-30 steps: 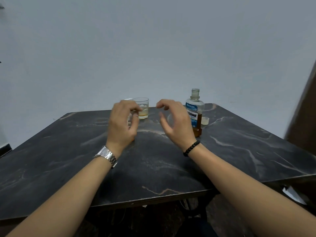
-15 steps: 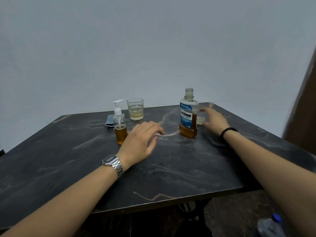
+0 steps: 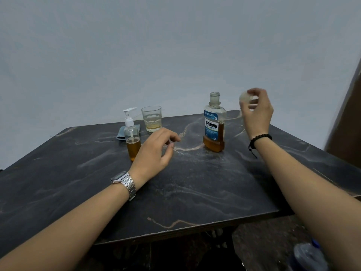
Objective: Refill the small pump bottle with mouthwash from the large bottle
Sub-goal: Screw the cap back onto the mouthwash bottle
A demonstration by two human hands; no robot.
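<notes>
The small pump bottle [image 3: 131,137] stands upright at the back left of the table, pump head on, amber liquid in its lower half. The large mouthwash bottle [image 3: 214,126] stands uncapped to its right, with a low layer of amber liquid. My right hand [image 3: 256,112] is raised right of the large bottle's neck and pinches its clear cap [image 3: 245,97] in its fingertips. My left hand [image 3: 156,153] hovers low over the table just right of the pump bottle, fingers loosely curled, holding nothing.
A glass tumbler [image 3: 151,118] with a little yellowish liquid stands behind the pump bottle. A folded blue-grey cloth [image 3: 122,133] lies behind it too. The dark marble table [image 3: 195,184] ends close to me. A plastic bottle [image 3: 310,257] is on the floor at lower right.
My right hand picked the cap up from the table beside the large bottle and lifted it. My left hand stayed near the pump bottle, having let go of it a second ago.
</notes>
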